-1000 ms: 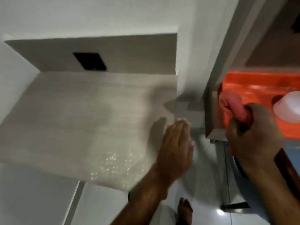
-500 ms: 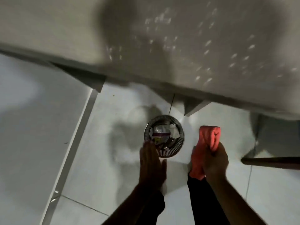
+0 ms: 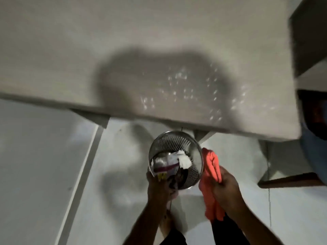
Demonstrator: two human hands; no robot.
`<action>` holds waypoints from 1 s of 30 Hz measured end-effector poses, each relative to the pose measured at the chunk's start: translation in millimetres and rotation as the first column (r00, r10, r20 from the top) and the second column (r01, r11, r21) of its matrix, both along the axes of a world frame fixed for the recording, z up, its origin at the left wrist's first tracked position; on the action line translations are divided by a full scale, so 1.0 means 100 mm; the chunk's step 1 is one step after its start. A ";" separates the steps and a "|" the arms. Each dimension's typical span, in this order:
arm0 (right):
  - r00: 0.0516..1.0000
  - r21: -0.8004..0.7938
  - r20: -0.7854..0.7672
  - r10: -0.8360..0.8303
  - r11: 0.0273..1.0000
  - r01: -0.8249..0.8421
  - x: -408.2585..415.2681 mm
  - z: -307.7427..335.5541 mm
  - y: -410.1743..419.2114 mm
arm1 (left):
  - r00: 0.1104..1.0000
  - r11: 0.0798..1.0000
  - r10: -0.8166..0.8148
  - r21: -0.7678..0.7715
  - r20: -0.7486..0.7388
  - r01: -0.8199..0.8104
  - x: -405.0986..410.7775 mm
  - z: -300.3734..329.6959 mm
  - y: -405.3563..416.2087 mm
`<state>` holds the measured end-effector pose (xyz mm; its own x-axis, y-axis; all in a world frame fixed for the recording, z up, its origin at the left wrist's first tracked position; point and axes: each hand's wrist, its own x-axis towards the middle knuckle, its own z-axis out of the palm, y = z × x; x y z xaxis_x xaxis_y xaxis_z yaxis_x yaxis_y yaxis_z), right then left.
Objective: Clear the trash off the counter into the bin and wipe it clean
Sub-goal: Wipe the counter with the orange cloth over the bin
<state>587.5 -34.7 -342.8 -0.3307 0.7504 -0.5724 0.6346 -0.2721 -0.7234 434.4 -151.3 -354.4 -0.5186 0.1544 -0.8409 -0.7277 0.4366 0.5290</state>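
View from above the counter (image 3: 88,50) edge. The metal mesh bin (image 3: 177,144) sits below the edge, tilted with its mouth toward the camera, and holds paper and wrapper trash (image 3: 169,163). The left hand (image 3: 158,187) grips the bin's near rim. The right hand (image 3: 225,187), just right of the bin, is closed around a bunched orange cloth (image 3: 211,165). The counter lies directly ahead of both hands, scattered with bright specks (image 3: 185,91). The cloth hand is the nearer to them; nothing visibly blocks its reach.
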 end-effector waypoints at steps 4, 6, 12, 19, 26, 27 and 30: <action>0.982 0.193 -0.122 0.141 0.974 -0.115 0.15 1.67 -0.22 | 0.997 0.993 0.044 0.106 0.066 -0.050 -0.03 1.20 -0.07; 0.973 0.422 -0.154 0.172 0.902 -0.093 0.18 2.36 -0.12 | 0.996 0.994 0.044 0.101 0.075 -0.051 -0.02 1.61 -0.10; 0.967 0.779 0.139 0.215 0.579 -0.241 -0.50 3.05 1.17 | 1.000 0.999 -0.015 0.038 0.016 0.015 0.13 2.32 -0.11; 0.721 0.651 0.554 0.417 0.323 -0.687 -0.88 2.44 0.64 | 0.996 0.993 -0.010 0.116 0.091 0.000 0.17 2.48 -0.16; 0.792 0.536 0.083 0.605 0.643 -0.547 -0.57 2.59 -0.35 | 0.998 0.998 -0.053 0.014 -0.025 0.054 0.11 2.38 -0.32; 0.845 0.620 0.046 0.533 0.648 -0.443 -0.68 2.77 -0.15 | 0.998 0.998 -0.070 0.006 -0.007 0.070 0.08 2.40 -0.34; 0.967 0.824 0.020 0.252 0.544 -0.159 -1.17 2.99 0.61 | 0.997 0.996 -0.076 -0.040 0.033 0.078 -0.06 2.44 -0.36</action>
